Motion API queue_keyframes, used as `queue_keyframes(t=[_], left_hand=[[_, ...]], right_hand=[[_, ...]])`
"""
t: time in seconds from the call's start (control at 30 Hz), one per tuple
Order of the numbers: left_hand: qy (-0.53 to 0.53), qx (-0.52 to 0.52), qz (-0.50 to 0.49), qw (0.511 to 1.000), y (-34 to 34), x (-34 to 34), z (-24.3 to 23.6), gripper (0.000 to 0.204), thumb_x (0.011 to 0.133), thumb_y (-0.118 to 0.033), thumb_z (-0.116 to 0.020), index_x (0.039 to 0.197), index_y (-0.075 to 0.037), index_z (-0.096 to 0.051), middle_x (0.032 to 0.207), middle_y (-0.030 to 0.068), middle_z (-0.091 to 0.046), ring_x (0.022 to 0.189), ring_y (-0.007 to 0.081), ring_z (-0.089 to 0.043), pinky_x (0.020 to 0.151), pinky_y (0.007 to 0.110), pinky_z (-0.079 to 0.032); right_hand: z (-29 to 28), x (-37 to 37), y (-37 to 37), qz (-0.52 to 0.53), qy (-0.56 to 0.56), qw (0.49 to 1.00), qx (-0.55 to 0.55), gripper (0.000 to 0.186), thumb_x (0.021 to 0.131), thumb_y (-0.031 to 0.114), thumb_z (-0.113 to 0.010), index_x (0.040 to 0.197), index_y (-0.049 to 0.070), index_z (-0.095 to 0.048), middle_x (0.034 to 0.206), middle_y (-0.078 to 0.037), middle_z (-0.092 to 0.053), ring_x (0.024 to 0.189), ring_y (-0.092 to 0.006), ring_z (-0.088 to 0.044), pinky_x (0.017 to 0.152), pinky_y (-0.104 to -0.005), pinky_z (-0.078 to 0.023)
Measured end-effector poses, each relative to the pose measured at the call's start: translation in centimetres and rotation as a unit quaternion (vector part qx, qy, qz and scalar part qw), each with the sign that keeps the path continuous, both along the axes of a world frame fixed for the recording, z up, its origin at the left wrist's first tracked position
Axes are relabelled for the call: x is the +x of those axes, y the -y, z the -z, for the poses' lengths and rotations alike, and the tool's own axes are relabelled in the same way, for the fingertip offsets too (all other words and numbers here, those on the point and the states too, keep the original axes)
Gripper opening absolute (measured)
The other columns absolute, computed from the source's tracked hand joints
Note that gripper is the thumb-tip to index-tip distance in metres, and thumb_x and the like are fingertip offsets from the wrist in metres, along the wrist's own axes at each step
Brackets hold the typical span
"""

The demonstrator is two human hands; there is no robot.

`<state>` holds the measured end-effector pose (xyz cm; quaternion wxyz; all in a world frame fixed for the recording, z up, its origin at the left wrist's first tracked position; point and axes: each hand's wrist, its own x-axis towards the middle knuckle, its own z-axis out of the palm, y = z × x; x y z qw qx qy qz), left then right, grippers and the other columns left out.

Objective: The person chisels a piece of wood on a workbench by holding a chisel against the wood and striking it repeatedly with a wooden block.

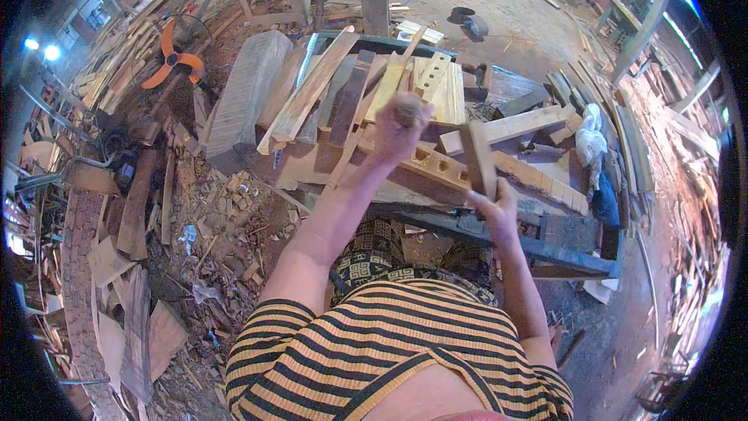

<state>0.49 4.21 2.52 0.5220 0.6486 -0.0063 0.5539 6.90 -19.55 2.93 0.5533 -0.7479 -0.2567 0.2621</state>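
My left hand (396,134) is closed in a fist above the work table, smeared by motion. A brown, rounded shape shows at its top, too blurred to name. Below and to its right lies a wooden beam (456,173) with squarish holes cut into it. My right hand (496,204) grips the lower end of a flat brown wooden block (478,157), which stands tilted up beside the beam's right end. Behind my left hand is a pale wood piece (434,74) with a row of round holes.
Planks (315,93) and a thick grey timber (251,90) lie across the table's left side. An orange-bladed fan (173,58) stands at far left. A white plastic bag (590,136) hangs at the right edge. Wood scraps (241,222) cover the floor at left.
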Motion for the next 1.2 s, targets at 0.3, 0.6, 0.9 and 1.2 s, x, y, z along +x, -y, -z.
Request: queue_keyframes(t=[0.3, 0.6, 0.9, 1.2], left_hand=[[-0.129, 0.076, 0.087, 0.985, 2.4, 0.2, 2.0, 0.031, 0.069, 0.005, -0.066, 0.098, -0.004, -0.060, 0.084, 0.0086, -0.063, 0.077, 0.0117, -0.059, 0.069, 0.027, -0.049], [-0.139, 0.149, 0.050, 0.978, 3.1, 0.1, 1.8, 0.028, 0.066, -0.003, -0.072, 0.090, -0.006, -0.061, 0.086, 0.0130, -0.065, 0.077, 0.0275, -0.065, 0.068, 0.035, -0.052], [-0.175, 0.142, 0.050, 0.973, 3.1, 0.0, 1.7, 0.027, 0.064, -0.010, -0.073, 0.087, -0.006, -0.059, 0.081, 0.0134, -0.063, 0.075, 0.0333, -0.063, 0.066, 0.037, -0.052], [-0.133, 0.146, 0.042, 0.979, 3.5, -0.2, 1.3, 0.027, 0.065, -0.009, -0.073, 0.089, -0.006, -0.060, 0.083, 0.0136, -0.064, 0.077, 0.0315, -0.065, 0.067, 0.037, -0.052]], right_hand=[[-4.1, -3.4, -0.7, 0.017, 0.169, 0.949, 0.265, 0.053, 0.072, 0.013, -0.076, 0.114, 0.000, -0.046, 0.098, -0.008, -0.055, 0.095, -0.0157, -0.050, 0.081, -0.0305, -0.043], [-3.9, -3.9, 0.7, 0.005, 0.044, 0.971, 0.234, 0.050, 0.072, 0.010, -0.073, 0.113, 0.001, -0.047, 0.098, -0.006, -0.054, 0.094, -0.0132, -0.050, 0.082, -0.0299, -0.043], [-1.8, -3.2, 0.6, -0.019, 0.097, 0.984, 0.149, 0.054, 0.071, 0.013, -0.077, 0.115, 0.001, -0.049, 0.099, -0.006, -0.058, 0.090, -0.0140, -0.054, 0.079, -0.0303, -0.046], [-1.9, -3.6, -0.3, -0.043, 0.134, 0.986, 0.089, 0.051, 0.070, 0.015, -0.079, 0.112, 0.003, -0.051, 0.094, -0.006, -0.060, 0.085, -0.0165, -0.057, 0.078, -0.0313, -0.047]])
